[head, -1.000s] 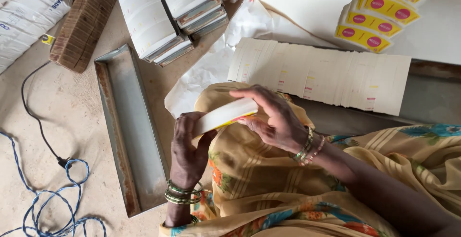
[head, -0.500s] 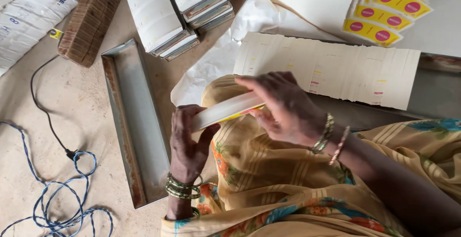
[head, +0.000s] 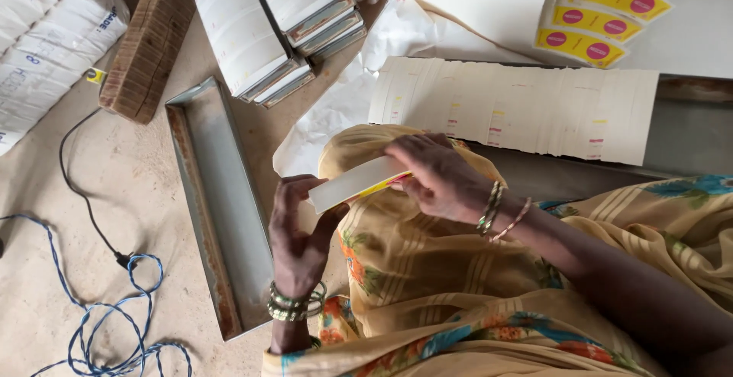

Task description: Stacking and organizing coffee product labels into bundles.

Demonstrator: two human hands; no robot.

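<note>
While both hands grip the flat carton (head: 359, 184) over the lap, left hand (head: 296, 228) closed on its near end, right hand (head: 437, 174) pinching the far end, best to keep edges aligned, pressure even, above the metal tray (head: 221, 216).

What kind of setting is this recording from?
Probably a small floor-level packaging workshop: stacks of flat white cartons, yellow printed cartons fanned out, and a metal tray on the bare floor.
</note>
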